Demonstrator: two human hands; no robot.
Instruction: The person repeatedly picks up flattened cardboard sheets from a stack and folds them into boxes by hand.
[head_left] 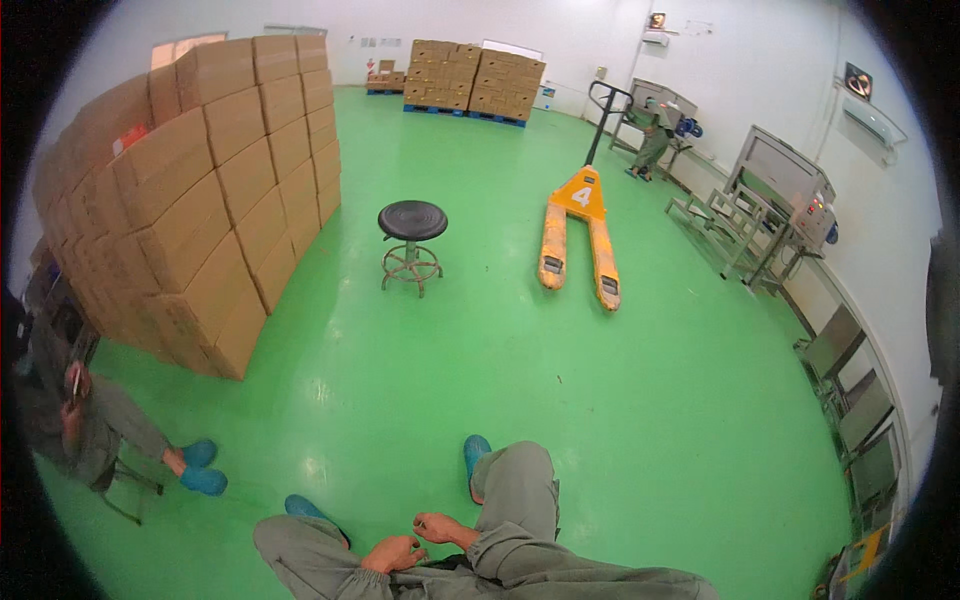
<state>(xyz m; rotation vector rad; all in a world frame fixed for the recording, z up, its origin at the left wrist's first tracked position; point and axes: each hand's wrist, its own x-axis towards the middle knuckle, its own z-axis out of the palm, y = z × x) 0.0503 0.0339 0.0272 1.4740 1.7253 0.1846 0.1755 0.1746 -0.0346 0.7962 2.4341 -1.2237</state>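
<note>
Low in the view, my left hand [393, 553] rests over my lap between my knees, its fingers curled. Just beyond it and slightly to the right, my right hand [440, 527] is held close, also with bent fingers. The insides of both hands are hidden, so I cannot tell whether anything small is in them. My grey trousers [520, 490] surround the hands, and blue shoe covers [477, 452] show on my feet on the green floor [400, 400].
Stacked cardboard boxes [190, 200] rise at left. Ahead stand a round black stool [412, 220] and a yellow pallet jack [580, 195]. A seated person [130, 420] is at lower left; another [652, 145] stands by machines at far right. Loaded pallets [470, 80] stand behind.
</note>
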